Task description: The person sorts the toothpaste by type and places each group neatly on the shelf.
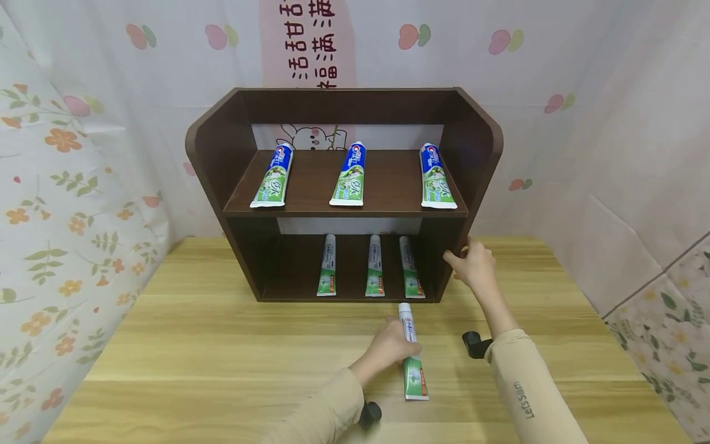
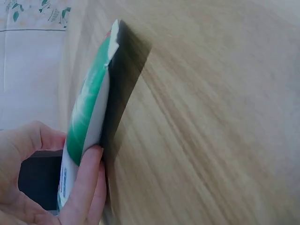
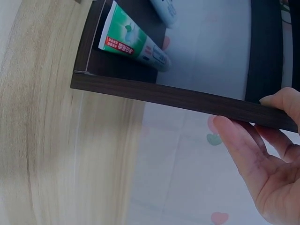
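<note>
My left hand [image 1: 391,343] holds a white and green toothpaste tube [image 1: 415,376] by its middle, just in front of the shelf. In the left wrist view, thumb and fingers pinch the tube [image 2: 89,108], and its flat crimped end casts a shadow on the wood. My right hand [image 1: 474,265] grips the right side panel of the dark brown shelf [image 1: 344,213], as the right wrist view shows with fingers on both faces of the panel [image 3: 187,101]. Three like tubes lie on the lower level, the rightmost one [image 1: 410,268] close to that panel.
On the upper level lie three blue and green toothpaste tubes: left [image 1: 273,176], middle [image 1: 350,174] and right [image 1: 437,177]. The shelf stands on a wooden table [image 1: 222,357], with a patterned curtain [image 1: 166,74] behind and at the sides. Black wrist devices sit at both sleeves.
</note>
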The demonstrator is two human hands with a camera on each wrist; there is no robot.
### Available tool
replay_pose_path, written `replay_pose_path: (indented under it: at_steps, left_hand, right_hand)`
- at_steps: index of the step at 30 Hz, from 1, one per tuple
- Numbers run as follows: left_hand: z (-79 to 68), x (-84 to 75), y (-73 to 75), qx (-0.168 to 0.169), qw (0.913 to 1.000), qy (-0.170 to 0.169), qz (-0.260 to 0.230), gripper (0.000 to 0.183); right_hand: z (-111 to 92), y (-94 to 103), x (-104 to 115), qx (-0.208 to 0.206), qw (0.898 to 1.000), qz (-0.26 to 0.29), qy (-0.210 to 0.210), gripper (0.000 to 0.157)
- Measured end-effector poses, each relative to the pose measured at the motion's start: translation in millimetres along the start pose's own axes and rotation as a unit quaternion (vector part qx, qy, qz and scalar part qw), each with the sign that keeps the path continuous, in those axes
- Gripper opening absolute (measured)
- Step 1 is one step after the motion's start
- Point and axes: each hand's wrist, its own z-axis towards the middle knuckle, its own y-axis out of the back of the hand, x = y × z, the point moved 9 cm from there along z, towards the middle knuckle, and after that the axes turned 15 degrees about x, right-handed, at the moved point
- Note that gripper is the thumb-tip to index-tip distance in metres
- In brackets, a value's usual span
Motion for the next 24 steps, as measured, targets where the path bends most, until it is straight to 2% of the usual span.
replay_pose_path:
  at_steps: [2, 5, 12, 24]
  left_hand:
    - [0.0, 0.0, 0.2, -0.003, 1.0000, 0.000, 0.001, 0.028]
    - [0.0, -0.4, 0.2, -0.006, 1.0000, 0.003, 0.006, 0.020]
    - [2.0, -5.1, -1.2, -0.012, 0.9996, -0.002, 0.024, 0.019]
    - [6.3, 1.7, -8.3, 0.027, 0.9996, 0.002, 0.005, 0.019]
  right_hand:
    - [0.0, 0.2, 0.1, -0.001, 1.000, -0.003, 0.001, 0.027]
    - [0.3, 0.3, 0.0, 0.000, 1.000, -0.006, 0.000, 0.028]
    - [1.4, 1.2, 1.6, 0.003, 1.000, -0.009, -0.001, 0.032]
    - [1.6, 0.6, 0.3, 0.004, 1.000, -0.012, 0.000, 0.033]
